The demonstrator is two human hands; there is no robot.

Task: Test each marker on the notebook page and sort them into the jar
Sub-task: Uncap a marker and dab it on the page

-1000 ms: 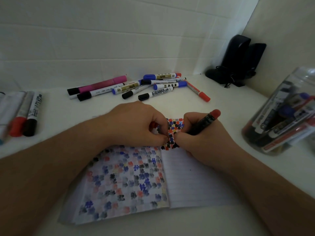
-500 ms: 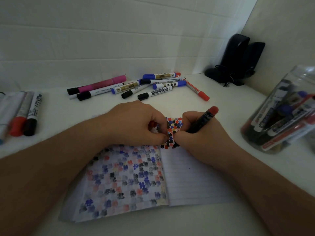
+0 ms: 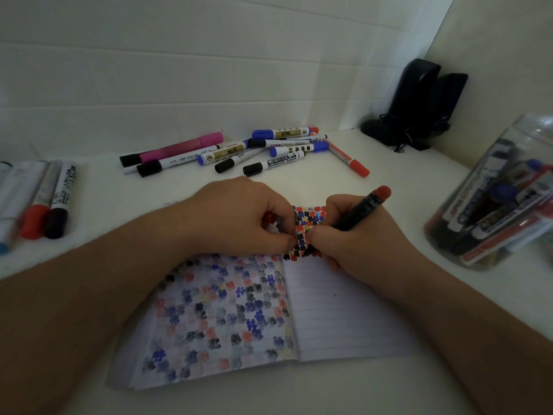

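Little has shifted since the earlier frames: both hands stay at the notebook's (image 3: 344,319) top edge. Right hand (image 3: 356,241) grips a black marker (image 3: 359,209) with a red end, tip hidden. Left hand (image 3: 239,217) pinches the patterned page (image 3: 308,223), which curls upward. Jar (image 3: 502,199) of markers lies tilted at far right.

home desk corner: white table (image 3: 389,181), black speakers (image 3: 419,106).

- Bare worktop (image 3: 389,187) strip between right hand (image 3: 356,235) and jar (image 3: 496,199): passable.
- Marker pile (image 3: 239,154) blocks behind notebook (image 3: 344,319).
- Marker row (image 3: 39,199) fills the left.
- Black device (image 3: 419,106) fills far right corner.
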